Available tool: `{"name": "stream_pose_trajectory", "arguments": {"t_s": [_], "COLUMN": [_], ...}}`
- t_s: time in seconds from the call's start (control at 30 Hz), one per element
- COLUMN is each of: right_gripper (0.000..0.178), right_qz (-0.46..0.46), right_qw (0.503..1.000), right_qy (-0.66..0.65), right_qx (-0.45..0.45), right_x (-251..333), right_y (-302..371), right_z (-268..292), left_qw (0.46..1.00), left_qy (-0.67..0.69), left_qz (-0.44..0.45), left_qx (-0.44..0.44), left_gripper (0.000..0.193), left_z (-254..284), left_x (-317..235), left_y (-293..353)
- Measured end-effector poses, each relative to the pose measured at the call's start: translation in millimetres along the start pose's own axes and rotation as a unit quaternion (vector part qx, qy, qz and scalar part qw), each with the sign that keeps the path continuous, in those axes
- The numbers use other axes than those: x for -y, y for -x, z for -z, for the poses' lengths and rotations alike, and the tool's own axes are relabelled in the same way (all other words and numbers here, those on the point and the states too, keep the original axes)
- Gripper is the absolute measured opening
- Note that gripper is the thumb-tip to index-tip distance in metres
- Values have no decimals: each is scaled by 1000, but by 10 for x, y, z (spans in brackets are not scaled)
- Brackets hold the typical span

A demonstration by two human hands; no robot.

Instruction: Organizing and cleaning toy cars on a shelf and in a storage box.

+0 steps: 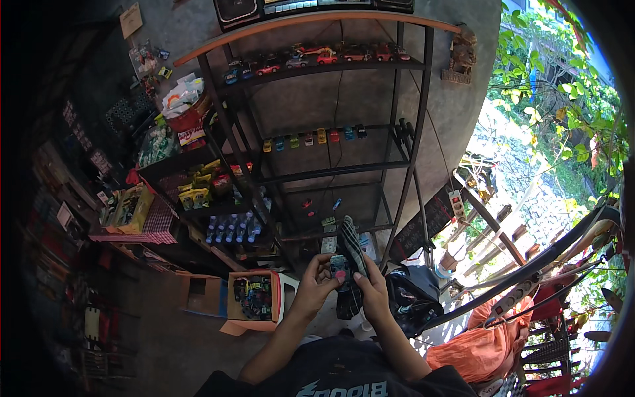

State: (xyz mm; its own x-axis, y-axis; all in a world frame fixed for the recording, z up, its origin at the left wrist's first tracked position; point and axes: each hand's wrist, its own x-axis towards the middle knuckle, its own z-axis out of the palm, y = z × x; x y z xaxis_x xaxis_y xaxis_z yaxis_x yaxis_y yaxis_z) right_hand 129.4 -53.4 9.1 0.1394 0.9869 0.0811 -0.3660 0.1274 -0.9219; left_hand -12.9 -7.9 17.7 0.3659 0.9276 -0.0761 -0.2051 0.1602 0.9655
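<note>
Low in the middle of the frame, the left hand (317,281) and right hand (372,291) meet around a small toy car (340,268), fingertips pinching its glossy grey body from either side. A checked cloth (352,255), soft and folded, drapes over the right hand and hangs below it. Behind them stands a black metal shelf rack (410,119) with thin tube legs and curved shelves, carrying rows of small colourful toy cars (314,139). At lower left, an open cardboard box (254,298) holds more jumbled toy cars on the concrete floor.
</note>
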Motion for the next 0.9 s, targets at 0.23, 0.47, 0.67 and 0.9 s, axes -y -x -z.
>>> {"name": "stream_pose_trajectory", "arguments": {"t_s": [0.23, 0.47, 0.67, 0.9], "right_gripper": [55, 54, 54, 56], "right_qz": [16, 8, 32, 44], "right_qw": [998, 999, 999, 998], "right_qy": [55, 42, 30, 50], "right_qx": [18, 20, 10, 14], "right_x": [-114, -71, 1, -25], "right_y": [81, 77, -59, 43], "right_z": [-80, -90, -22, -49], "left_qw": [991, 985, 985, 992], "left_qy": [113, 163, 169, 94], "left_qz": [-39, -51, -31, -80], "left_qx": [-54, -41, -2, -37], "left_gripper": [48, 49, 49, 52], "left_z": [70, 71, -13, -35], "left_x": [-158, -100, -38, -252], "left_y": [-89, -85, -66, -161]}}
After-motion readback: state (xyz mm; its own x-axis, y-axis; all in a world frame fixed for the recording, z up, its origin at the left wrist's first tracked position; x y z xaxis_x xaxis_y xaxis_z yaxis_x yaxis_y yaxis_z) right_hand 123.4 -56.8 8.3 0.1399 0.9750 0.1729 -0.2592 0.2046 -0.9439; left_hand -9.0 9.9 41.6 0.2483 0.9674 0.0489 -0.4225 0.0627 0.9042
